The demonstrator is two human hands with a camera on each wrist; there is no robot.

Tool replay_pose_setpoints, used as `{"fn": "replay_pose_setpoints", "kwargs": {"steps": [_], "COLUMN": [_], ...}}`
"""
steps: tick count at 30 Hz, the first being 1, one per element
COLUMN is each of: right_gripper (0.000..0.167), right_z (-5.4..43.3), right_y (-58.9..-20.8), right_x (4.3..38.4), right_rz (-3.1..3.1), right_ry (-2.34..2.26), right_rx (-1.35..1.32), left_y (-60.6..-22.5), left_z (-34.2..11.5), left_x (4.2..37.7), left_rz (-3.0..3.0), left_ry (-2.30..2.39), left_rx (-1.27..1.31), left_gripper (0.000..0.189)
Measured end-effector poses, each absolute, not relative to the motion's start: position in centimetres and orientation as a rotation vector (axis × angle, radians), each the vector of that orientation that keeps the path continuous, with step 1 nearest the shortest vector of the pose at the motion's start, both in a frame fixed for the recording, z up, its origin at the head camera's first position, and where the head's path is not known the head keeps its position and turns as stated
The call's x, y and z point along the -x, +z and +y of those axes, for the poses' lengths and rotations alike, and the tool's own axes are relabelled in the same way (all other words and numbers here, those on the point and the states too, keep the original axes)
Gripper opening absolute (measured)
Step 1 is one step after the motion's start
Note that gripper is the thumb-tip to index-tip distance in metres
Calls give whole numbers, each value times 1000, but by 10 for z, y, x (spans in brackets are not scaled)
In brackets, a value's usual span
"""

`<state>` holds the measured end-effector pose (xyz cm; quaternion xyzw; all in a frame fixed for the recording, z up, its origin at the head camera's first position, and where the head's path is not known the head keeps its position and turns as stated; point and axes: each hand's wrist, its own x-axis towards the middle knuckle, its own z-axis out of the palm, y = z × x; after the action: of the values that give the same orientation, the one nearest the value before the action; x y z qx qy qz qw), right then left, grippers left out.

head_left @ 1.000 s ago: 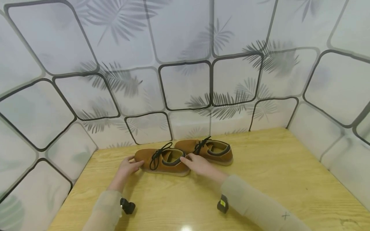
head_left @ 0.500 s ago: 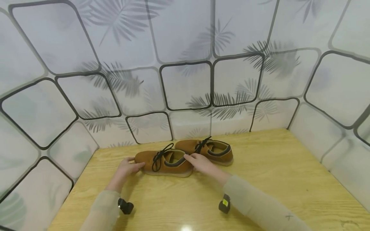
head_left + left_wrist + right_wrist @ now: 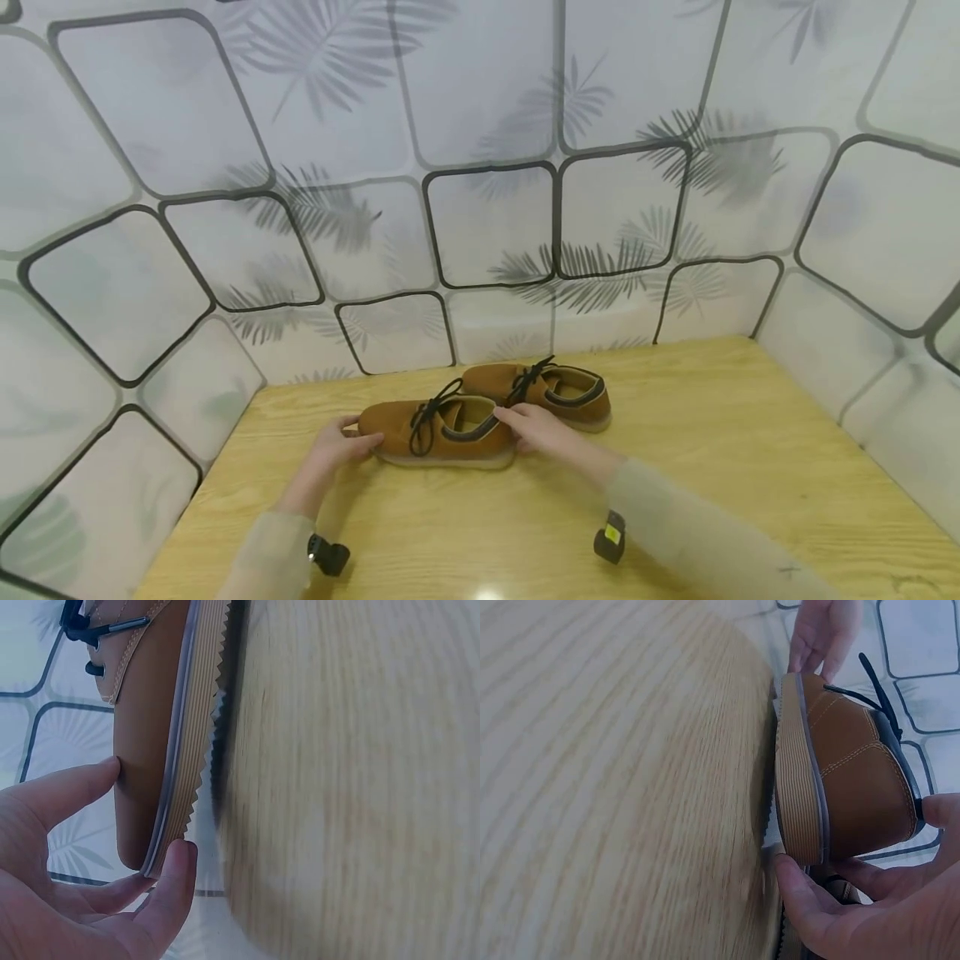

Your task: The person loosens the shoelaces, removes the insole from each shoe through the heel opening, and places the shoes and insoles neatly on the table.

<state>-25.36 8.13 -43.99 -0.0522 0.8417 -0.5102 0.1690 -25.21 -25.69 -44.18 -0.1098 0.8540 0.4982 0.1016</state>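
Note:
A brown lace-up shoe with black laces and a pale ribbed sole lies sideways in front of its mate, toe to the left. My left hand holds it by the toe. In the left wrist view, one fingertip touches the upper and another sits at the sole, which shows a toothed edge. My right hand grips the heel, with a digit at the dark padded collar and fingers at the bottom of the heel. The second brown shoe stands behind, partly hidden by the first shoe and my right hand.
Both shoes are on a light wooden table, near its back edge. A pale wall covering with dark outlines and leaf prints encloses the back and sides. A small black device sits at my left wrist, another at my right.
The front shoe has shifted a little to the right and toward me, both hands moving with it. The second shoe stays put, and the head view has shifted slightly.

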Motion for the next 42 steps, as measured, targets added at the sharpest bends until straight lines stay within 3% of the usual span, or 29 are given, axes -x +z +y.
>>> {"fn": "replay_pose_setpoints", "kwargs": {"steps": [42], "right_gripper": [57], "right_z": [154], "right_y": [-434], "right_x": [226], "right_rz": [2394], "right_ry": [-1478], "right_rx": [194], "left_y": [-456], "left_z": [-216], "left_x": [206], "left_rz": [2517], "left_ry": [1585], "left_rx": [99], "left_gripper": [55]}}
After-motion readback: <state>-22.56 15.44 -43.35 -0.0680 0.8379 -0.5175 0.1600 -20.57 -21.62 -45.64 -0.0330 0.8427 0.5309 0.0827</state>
